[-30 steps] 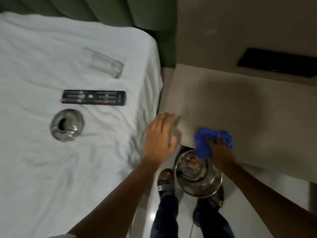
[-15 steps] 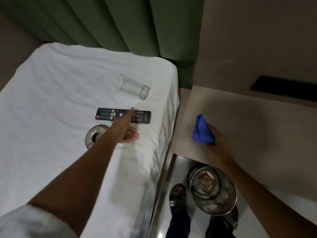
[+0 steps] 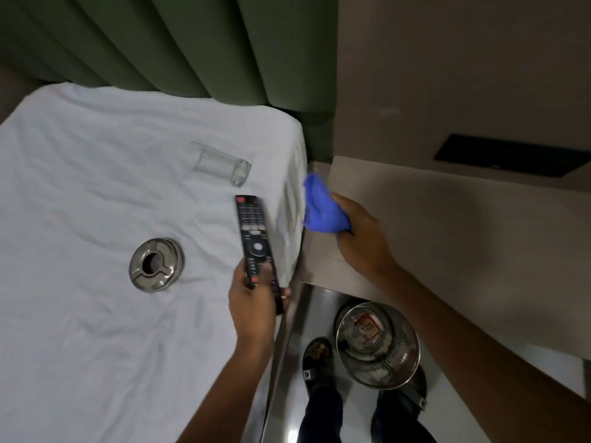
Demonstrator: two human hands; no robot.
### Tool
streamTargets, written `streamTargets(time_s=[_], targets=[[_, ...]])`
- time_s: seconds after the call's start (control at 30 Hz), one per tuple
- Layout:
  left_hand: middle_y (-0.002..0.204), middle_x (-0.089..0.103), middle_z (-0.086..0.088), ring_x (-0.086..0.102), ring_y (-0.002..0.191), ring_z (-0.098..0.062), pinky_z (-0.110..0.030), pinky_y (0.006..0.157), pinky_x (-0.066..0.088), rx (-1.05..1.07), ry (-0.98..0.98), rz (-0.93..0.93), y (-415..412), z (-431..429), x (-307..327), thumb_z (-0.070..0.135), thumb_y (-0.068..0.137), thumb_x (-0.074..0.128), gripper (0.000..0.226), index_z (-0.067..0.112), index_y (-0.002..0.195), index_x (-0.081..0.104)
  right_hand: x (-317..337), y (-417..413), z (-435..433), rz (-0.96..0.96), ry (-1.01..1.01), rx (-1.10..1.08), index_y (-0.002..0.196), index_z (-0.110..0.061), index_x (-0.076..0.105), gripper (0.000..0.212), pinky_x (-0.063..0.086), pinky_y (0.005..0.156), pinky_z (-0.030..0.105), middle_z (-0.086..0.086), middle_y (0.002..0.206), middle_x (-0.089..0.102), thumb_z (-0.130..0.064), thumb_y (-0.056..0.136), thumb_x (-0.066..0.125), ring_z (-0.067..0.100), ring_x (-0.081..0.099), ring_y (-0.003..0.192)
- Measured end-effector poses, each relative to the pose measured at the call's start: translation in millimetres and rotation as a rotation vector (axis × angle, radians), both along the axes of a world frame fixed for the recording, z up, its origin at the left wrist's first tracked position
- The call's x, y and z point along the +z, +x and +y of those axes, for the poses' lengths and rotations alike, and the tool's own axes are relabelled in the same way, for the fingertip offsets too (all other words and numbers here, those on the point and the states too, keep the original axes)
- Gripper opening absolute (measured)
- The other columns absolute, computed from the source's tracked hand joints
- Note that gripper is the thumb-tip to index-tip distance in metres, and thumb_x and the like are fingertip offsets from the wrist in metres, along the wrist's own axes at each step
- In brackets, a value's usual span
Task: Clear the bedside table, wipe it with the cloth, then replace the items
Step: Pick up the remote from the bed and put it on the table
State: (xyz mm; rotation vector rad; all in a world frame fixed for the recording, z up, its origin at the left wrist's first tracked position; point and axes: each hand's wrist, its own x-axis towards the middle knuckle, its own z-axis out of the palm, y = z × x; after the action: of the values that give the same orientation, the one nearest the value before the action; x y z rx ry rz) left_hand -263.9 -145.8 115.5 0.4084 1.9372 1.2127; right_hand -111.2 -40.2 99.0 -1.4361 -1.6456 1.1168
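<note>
Replacement looks to be the stage in hand: the counter (image 3: 447, 238) shows bare, and the left hand (image 3: 254, 302) has its grip closed around the lower end of the remote (image 3: 254, 231), which stands lifted over the edge of the bed (image 3: 80, 314), pointing away from the person. The right hand (image 3: 364, 238) is closed on the bunched blue cloth (image 3: 321, 207) at the counter's near left corner, close to the bed's side. Whether the wiping is fully finished cannot be told, though the clearing is plainly done.

Left to go back are the glass (image 3: 220, 163), lying on its side on the sheet, and the metal ashtray (image 3: 156, 265), resting flat to the left of the remote. Both are well apart from each other and from the hand.

For room, the counter offers a wide open top to the right, with only the cloth hand at its corner. A narrow gap runs between the bed and the counter's left edge, so the remote should cross it and be set well in from that edge. Below the front edge a metal bin (image 3: 380, 343) stands by the person's feet; anything placed near the front could fall into it.
</note>
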Motion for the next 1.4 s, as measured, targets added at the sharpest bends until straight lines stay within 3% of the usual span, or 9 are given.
streamTargets(time_s=[0.1, 0.3, 0.4, 0.67, 0.77, 0.83, 1.0, 1.17, 1.4], targets=[[0.077, 0.072, -0.018, 0.066, 0.057, -0.030, -0.034, 0.054, 0.054, -0.181, -0.064, -0.159, 37.3, -12.1, -2.6, 0.029, 0.095, 0.061, 0.020, 0.019, 0.108, 0.071, 3.2, 6.0, 7.1, -0.186, 0.003, 0.103, 0.143, -0.014, 0.036, 0.064, 0.025, 0.117, 0.039, 0.014, 0.154, 0.031, 0.008, 0.083, 0.045, 0.027, 0.027, 0.143], [0.078, 0.075, -0.023, 0.070, 0.058, -0.036, -0.035, 0.052, 0.056, -0.250, -0.145, -0.215, 93.8, 14.0, -16.8, 0.083, 0.081, 0.033, 0.077, 0.021, 0.084, 0.079, -5.8, 46.0, -7.4, -0.537, -0.127, 0.203, 0.148, -0.021, 0.025, 0.070, 0.020, 0.116, 0.050, 0.005, 0.161, 0.008, 0.001, 0.085, 0.047, 0.025, 0.003, 0.148], [0.116, 0.070, -0.026, 0.066, 0.109, -0.044, -0.057, 0.100, 0.051, -0.236, -0.149, -0.234, 133.6, 36.9, -27.1, 0.098, 0.064, 0.029, 0.105, 0.017, 0.114, 0.073, -9.5, 73.2, -25.8, -0.522, -0.150, 0.163, 0.148, -0.020, 0.022, 0.073, 0.016, 0.118, 0.049, 0.005, 0.162, 0.004, 0.003, 0.084, 0.047, 0.024, -0.003, 0.148], [0.138, 0.056, -0.020, 0.054, 0.127, -0.038, -0.050, 0.115, 0.036, -0.104, -0.116, -1.025, 224.0, 70.2, -77.9, 0.083, 0.084, 0.024, 0.100, 0.006, 0.142, 0.050, -14.8, 178.5, -65.1, -0.267, -0.256, 0.009, 0.132, -0.003, 0.050, 0.055, 0.010, 0.119, 0.031, 0.013, 0.150, 0.037, 0.006, 0.078, 0.051, 0.025, 0.020, 0.145], [0.090, 0.075, -0.020, 0.075, 0.082, -0.024, -0.033, 0.085, 0.051, -0.142, -0.166, -1.100, 263.9, 83.5, -102.7, 0.037, 0.098, 0.042, 0.052, -0.003, 0.093, 0.075, -26.6, 217.0, -77.2, -0.187, -0.330, -0.034, 0.118, 0.001, 0.061, 0.045, 0.024, 0.112, 0.031, 0.020, 0.133, 0.055, -0.010, 0.077, 0.047, 0.029, 0.042, 0.132], [0.060, 0.069, -0.015, 0.070, 0.056, -0.013, -0.020, 0.063, 0.053, -0.263, -0.272, -0.948, 285.6, 87.3, -126.1, 0.000, 0.081, 0.055, 0.021, -0.009, 0.067, 0.069, -38.6, 235.0, -91.0, -0.186, -0.442, -0.090, 0.117, -0.007, 0.064, 0.040, 0.034, 0.100, 0.029, 0.019, 0.126, 0.061, -0.003, 0.083, 0.043, 0.030, 0.051, 0.121], [0.106, 0.066, -0.020, 0.062, 0.089, -0.031, -0.045, 0.088, 0.053, -0.580, -0.435, -0.500, 316.3, 86.9, -161.3, 0.021, 0.098, 0.056, 0.034, 0.002, 0.124, 0.062, -60.3, 285.8, -126.5, -0.204, -0.494, -0.401, 0.105, -0.009, 0.068, 0.038, 0.040, 0.065, 0.001, 0.007, 0.091, 0.067, 0.013, 0.082, 0.047, 0.015, 0.062, 0.078], [0.107, 0.066, -0.018, 0.061, 0.094, -0.028, -0.033, 0.078, 0.052, -0.707, -0.532, -0.220, 329.8, 83.9, -185.2, 0.027, 0.100, 0.053, 0.038, 0.001, 0.125, 0.062, -52.0, 312.2, -141.7, -0.114, -0.491, -0.585, 0.073, -0.031, 0.057, 0.042, 0.038, 0.047, 0.017, -0.005, 0.055, 0.053, 0.008, 0.083, 0.044, 0.002, 0.046, 0.044], [0.122, 0.069, -0.014, 0.063, 0.114, -0.028, -0.013, 0.083, 0.040, -0.715, -0.315, 0.077, 286.1, 71.0, -171.0, 0.014, 0.094, 0.063, 0.031, 0.003, 0.123, 0.064, -37.2, 287.9, -125.8, -0.078, -0.480, -0.624, 0.069, -0.016, 0.056, 0.020, 0.041, 0.061, 0.038, 0.010, 0.060, 0.055, -0.003, 0.077, 0.042, 0.020, 0.050, 0.058]])
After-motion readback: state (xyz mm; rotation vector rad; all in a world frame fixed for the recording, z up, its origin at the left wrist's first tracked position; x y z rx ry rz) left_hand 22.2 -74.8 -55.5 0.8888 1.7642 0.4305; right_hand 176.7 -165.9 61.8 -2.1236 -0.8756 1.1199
